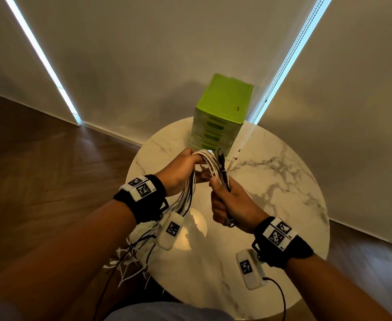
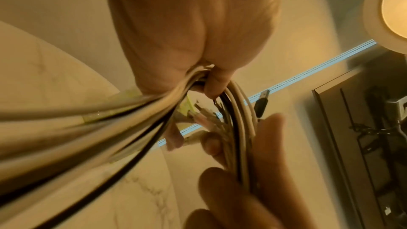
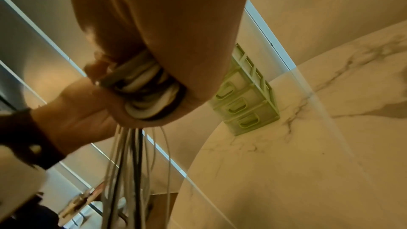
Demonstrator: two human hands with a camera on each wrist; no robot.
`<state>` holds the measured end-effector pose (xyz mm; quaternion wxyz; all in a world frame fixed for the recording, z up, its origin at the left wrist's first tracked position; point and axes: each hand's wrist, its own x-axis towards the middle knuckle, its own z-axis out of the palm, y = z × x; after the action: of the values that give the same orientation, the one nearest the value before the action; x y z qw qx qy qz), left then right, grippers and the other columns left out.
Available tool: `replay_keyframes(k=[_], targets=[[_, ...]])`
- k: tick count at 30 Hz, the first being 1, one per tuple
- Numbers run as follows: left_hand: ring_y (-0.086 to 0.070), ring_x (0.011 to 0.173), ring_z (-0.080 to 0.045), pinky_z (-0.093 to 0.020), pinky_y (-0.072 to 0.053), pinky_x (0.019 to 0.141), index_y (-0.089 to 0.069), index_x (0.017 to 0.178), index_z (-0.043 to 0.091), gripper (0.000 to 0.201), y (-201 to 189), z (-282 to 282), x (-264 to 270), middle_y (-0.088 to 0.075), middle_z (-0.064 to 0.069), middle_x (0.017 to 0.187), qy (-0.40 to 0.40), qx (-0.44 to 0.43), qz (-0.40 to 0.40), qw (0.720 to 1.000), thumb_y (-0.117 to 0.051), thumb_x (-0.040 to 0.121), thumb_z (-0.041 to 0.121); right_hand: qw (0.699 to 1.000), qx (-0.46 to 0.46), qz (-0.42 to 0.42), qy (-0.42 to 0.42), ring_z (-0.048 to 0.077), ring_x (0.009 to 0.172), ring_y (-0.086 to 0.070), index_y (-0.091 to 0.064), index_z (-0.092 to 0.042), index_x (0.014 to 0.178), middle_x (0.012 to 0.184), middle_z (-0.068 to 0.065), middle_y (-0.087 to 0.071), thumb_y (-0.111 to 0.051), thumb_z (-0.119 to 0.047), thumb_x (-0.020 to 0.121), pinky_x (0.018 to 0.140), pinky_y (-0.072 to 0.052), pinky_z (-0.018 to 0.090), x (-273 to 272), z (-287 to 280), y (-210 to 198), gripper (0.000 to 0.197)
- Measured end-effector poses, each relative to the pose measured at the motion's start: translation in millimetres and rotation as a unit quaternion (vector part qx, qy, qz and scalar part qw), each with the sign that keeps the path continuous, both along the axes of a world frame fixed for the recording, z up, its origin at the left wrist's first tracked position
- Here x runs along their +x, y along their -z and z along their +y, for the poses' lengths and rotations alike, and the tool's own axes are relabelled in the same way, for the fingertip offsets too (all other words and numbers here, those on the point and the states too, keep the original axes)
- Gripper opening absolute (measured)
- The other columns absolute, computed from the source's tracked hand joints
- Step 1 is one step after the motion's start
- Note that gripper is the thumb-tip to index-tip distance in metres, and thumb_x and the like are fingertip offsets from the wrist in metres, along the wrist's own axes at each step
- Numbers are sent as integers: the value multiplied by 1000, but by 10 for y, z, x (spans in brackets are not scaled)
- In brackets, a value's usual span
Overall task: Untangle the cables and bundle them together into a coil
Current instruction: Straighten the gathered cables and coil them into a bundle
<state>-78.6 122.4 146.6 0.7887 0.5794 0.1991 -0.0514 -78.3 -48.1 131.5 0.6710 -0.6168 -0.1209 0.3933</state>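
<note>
Hands share one bundle of white and black cables (image 1: 210, 166) above the round white marble table (image 1: 271, 181): left hand (image 1: 181, 172) grips the looped top, right hand (image 1: 229, 205) clenches strands below. Loose ends dangle left. Green plastic drawer unit (image 1: 222, 112) stands at the far edge.

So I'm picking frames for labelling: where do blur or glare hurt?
Head view: sharp, edges bowed, lamp glare on the table. Left wrist view: cables smeared near the lens. Right wrist view: soft, the green drawers readable.
</note>
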Motion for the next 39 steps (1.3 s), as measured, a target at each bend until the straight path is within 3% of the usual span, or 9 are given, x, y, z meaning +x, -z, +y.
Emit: replay_keyframes(k=[7, 11, 16, 19, 21, 26, 33, 36, 39], targets=[[-63, 75, -25, -39, -50, 71, -53, 102, 3, 8, 43, -139, 69, -66, -11, 93, -68, -35, 2, 997, -48, 97, -2, 976, -113, -186, -27, 20, 47, -56, -47, -35, 105, 59, 2, -61, -70, -36, 92, 50, -48, 28, 82, 98, 169, 27], [-65, 88, -21, -36, -52, 77, -57, 99, 8, 14, 71, -192, 69, -67, -8, 101, -84, -72, 7, 994, -48, 97, -2, 978, -129, -163, -35, 21, 60, -64, -61, -13, 112, 79, 4, -71, -80, -45, 78, 59, -54, 36, 108, 159, 247, 50], [-65, 81, -28, -44, -54, 80, -55, 92, 7, 15, 29, -171, 55, -66, -14, 85, -86, -122, 1, 989, -46, 97, -5, 984, -101, -137, -43, 2, 64, -63, -68, -18, 94, 72, -10, -71, -79, -15, 86, 61, -50, 17, 162, 175, 204, 15], [-68, 67, -23, -31, -55, 57, -54, 91, 7, 19, -17, -123, 61, -70, -12, 79, -65, -138, -10, 988, -43, 97, -6, 982, -105, -155, -15, 4, 89, -67, -61, -21, 124, 109, -5, -73, -89, -20, 76, 82, -53, 25, 262, 203, 239, 56], [-69, 72, -23, -30, -54, 59, -57, 93, 7, 21, -31, -101, 67, -71, -13, 85, -60, -142, -27, 988, -42, 97, -7, 980, -119, -160, -13, 9, 87, -67, -56, -25, 131, 119, 0, -71, -90, -21, 74, 84, -54, 26, 295, 221, 235, 66], [-69, 71, -21, -35, -54, 66, -49, 92, 11, 19, -9, -99, 79, -69, -9, 81, -53, -173, -40, 983, -39, 99, -4, 985, -127, -112, -12, 24, 65, -63, -73, -10, 89, 74, 12, -68, -75, -8, 85, 63, -50, 34, 225, 287, 239, 5], [-62, 109, -36, -44, -55, 84, -47, 140, 24, 49, -50, -1, 172, -63, -27, 126, -16, -199, -53, 979, -37, 100, -2, 995, -44, -93, 9, 39, 102, -69, -76, 2, 94, 99, 22, -75, -66, -2, 85, 100, -53, 54, 197, 356, 202, 14], [-58, 111, -26, -34, -49, 93, -43, 146, 19, 49, -104, 70, 215, -62, -15, 119, 29, -117, -70, 990, -39, 101, 1, 998, 14, -24, 55, 48, 98, -69, -72, 6, 83, 94, 33, -70, -61, 1, 88, 95, -54, 57, 210, 355, 176, 13], [-55, 123, -17, -31, -40, 107, -35, 149, 23, 55, 9, 191, 122, -57, -4, 132, 101, -56, -72, 991, -50, 96, 13, 987, 71, 44, 137, 40, 68, -67, -59, 0, 70, 66, 23, -58, -52, 2, 90, 73, -58, 48, 241, 332, 154, 21]])
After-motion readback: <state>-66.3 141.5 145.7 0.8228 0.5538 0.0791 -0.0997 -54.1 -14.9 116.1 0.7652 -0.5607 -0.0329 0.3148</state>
